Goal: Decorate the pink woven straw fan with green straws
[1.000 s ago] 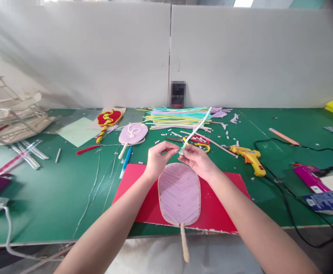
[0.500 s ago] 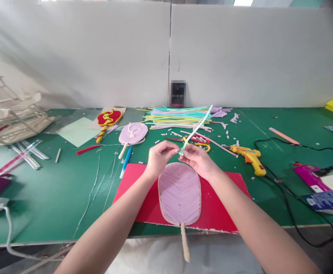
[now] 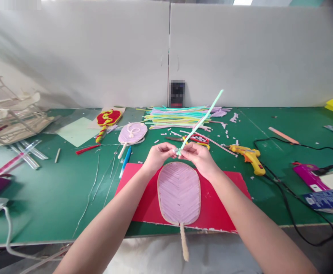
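Between my two hands, a pale green strip like a pipe cleaner (image 3: pixel 202 121) is pinched at its lower end, where it is bent into a small bunch. My left hand (image 3: pixel 160 154) grips that bunch with thumb and forefinger, and my right hand (image 3: pixel 197 156) pinches it from the other side. The strip's long free end rises up to the right. Just below my hands, a lilac fan (image 3: pixel 179 194) with a pale rim and beige handle lies on a red board (image 3: pixel 220 201). The handle hangs past the table edge.
Behind my hands lie scissors (image 3: pixel 203 141) and a pile of coloured strips (image 3: pixel 178 117). A yellow glue gun (image 3: pixel 249 156) with a black cord is at right. Farther left are a smaller lilac fan (image 3: pixel 132 133), a blue pen (image 3: pixel 125 161) and a red-and-yellow fan (image 3: pixel 108 118).
The green strip's free end has swung up and to the right. My fingers have shifted slightly around its bunched lower end, and both hands still hold it.
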`<state>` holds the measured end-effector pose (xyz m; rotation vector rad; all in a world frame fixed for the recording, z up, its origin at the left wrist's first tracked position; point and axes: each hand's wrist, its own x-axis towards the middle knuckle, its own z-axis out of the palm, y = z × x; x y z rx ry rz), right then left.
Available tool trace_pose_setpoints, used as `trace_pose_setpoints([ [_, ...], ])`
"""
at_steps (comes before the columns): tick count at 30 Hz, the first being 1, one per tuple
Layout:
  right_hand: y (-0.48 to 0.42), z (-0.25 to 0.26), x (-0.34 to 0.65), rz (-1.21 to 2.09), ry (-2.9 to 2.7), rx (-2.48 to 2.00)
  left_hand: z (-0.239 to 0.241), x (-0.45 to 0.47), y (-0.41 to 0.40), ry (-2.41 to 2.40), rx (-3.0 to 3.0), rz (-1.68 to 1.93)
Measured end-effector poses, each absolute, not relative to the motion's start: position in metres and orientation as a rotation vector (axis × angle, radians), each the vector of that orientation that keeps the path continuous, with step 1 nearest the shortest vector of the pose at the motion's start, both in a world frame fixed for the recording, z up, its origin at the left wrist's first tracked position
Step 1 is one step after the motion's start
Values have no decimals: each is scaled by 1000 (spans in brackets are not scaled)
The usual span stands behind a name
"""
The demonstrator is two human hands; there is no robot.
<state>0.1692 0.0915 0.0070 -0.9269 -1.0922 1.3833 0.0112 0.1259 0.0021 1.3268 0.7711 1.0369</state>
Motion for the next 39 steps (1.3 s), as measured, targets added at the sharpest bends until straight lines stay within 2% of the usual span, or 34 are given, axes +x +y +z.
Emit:
trace_pose_setpoints([
  [6,95,6,170,1331,-1050,-977,-2,15,125,740,1299,1015],
  [19,93,9,167,1356,-1093,-1006,0,13,119,897,1823,1049],
  [39,95,3,158,1483,-890,-912,-6,20,114,1032,1856,1251],
])
